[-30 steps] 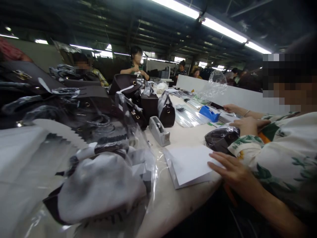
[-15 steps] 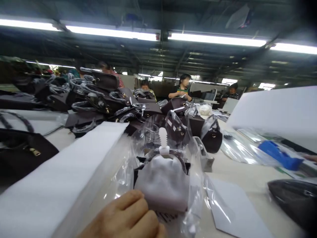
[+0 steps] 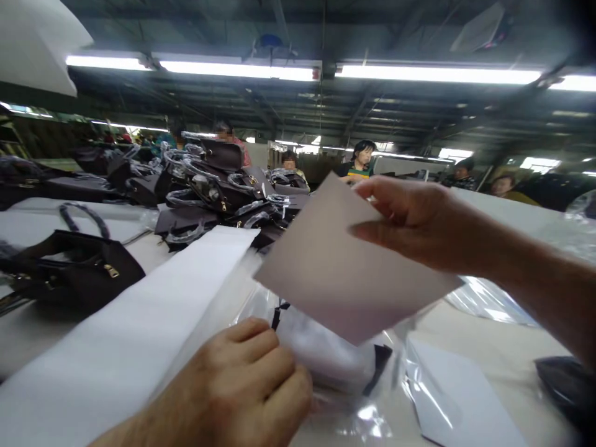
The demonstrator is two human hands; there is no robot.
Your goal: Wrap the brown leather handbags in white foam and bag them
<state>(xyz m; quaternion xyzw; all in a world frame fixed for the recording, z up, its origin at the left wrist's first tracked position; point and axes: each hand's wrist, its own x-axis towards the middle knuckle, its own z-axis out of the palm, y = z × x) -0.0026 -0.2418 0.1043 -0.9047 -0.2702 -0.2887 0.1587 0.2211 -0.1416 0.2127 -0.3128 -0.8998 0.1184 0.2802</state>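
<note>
My right hand [image 3: 410, 217] pinches the upper right edge of a stiff grey-beige sheet [image 3: 339, 261], which it holds tilted in the air. Below the sheet lies a clear plastic bag [image 3: 367, 422] around a dark handbag [image 3: 379, 366] with white padding [image 3: 321, 347] at its opening. The sheet hides much of that handbag. At the bottom centre my left hand [image 3: 251, 379] has its fingers curled at the near left side of the plastic; what they grip, if anything, is hidden.
White foam sheeting [image 3: 139, 316] and a dark handbag [image 3: 84, 267] lie to the left. Behind is a pile of dark handbags [image 3: 205, 186]. A white card [image 3: 460, 391] and a dark item [image 3: 568, 391] lie right. Several people are in the background.
My right hand has come into view with the grey-beige sheet, now raised over the handbag. My left hand remains low at the front, still curled. The view has turned slightly left.
</note>
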